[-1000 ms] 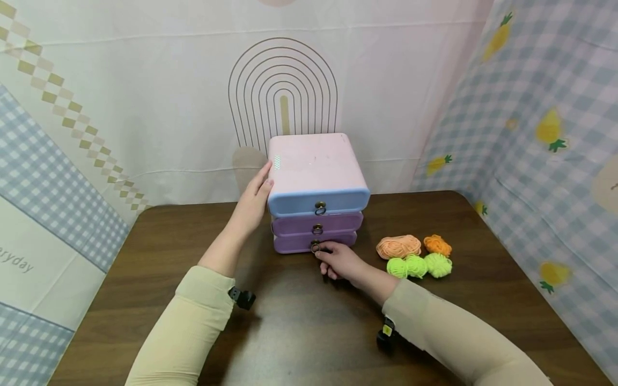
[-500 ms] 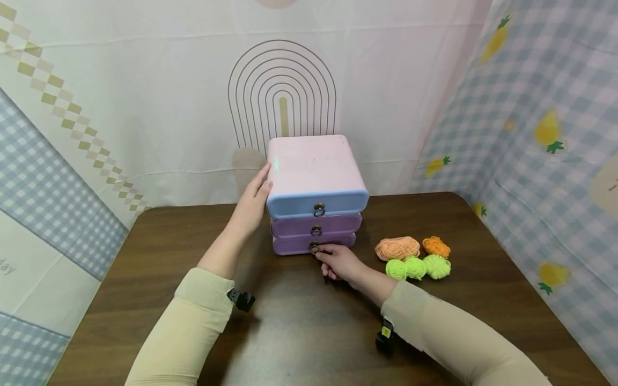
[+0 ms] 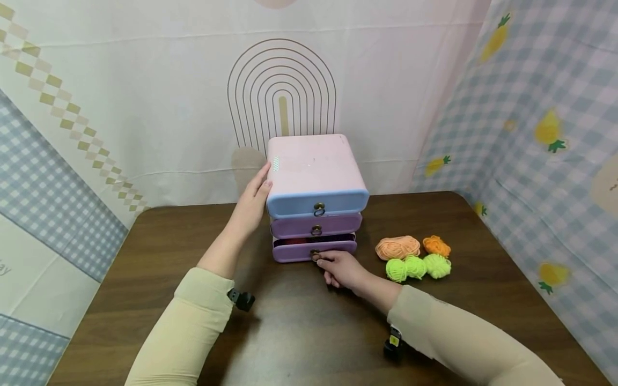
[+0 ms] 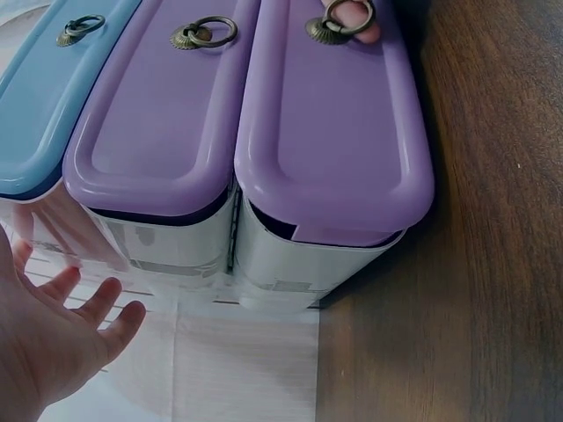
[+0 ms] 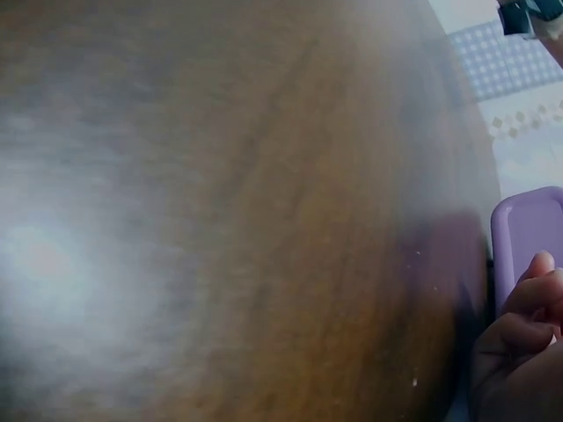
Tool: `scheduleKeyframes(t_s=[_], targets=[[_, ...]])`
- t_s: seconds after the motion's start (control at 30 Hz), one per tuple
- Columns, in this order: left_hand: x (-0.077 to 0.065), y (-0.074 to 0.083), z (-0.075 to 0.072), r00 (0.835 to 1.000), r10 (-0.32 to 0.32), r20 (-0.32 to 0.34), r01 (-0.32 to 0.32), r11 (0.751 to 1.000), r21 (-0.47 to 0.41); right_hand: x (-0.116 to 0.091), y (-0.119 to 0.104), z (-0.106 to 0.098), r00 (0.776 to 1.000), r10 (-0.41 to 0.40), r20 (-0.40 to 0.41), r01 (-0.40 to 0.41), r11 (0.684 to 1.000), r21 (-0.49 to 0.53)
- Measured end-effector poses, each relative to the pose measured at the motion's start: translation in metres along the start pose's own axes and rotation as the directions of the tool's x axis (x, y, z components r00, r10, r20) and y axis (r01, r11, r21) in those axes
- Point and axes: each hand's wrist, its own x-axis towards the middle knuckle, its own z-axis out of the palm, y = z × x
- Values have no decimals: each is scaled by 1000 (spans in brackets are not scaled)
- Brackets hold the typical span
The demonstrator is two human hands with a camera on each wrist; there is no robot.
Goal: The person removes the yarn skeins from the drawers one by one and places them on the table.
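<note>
A small chest with a pink top has a blue drawer above two purple ones. The bottom purple drawer stands slightly out, and something dark and reddish shows in its gap. My right hand pinches the brass ring pull on this drawer. Against the chest's upper left side, my left hand rests with its fingers extended. The middle purple drawer and the blue one look closed. In the right wrist view, only part of the right hand appears beside the purple drawer front.
Right of the chest, on the brown wooden table, lie a peach yarn skein, an orange yarn ball and several neon green yarn balls. A patterned cloth hangs behind the table.
The bottom drawer has come out a little toward me, opening a gap above its front. My right hand has moved slightly back with the ring pull. The left hand has stayed in place.
</note>
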Motion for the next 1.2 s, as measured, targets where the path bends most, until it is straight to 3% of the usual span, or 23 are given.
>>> scheduleKeyframes(t_s=[0.3, 0.57, 1.2], targets=[[0, -2, 0, 1000, 1, -8, -1, 1000, 1, -21, 1, 2, 1000, 8, 9, -7, 998, -56], [1, -1, 1, 1000, -3, -11, 3, 1000, -8, -42, 6, 2, 998, -8, 69, 15, 995, -95], [0, -1, 1, 1000, -5, -6, 5, 1000, -13, -75, 11, 5, 992, 17, 129, -5, 996, -94]])
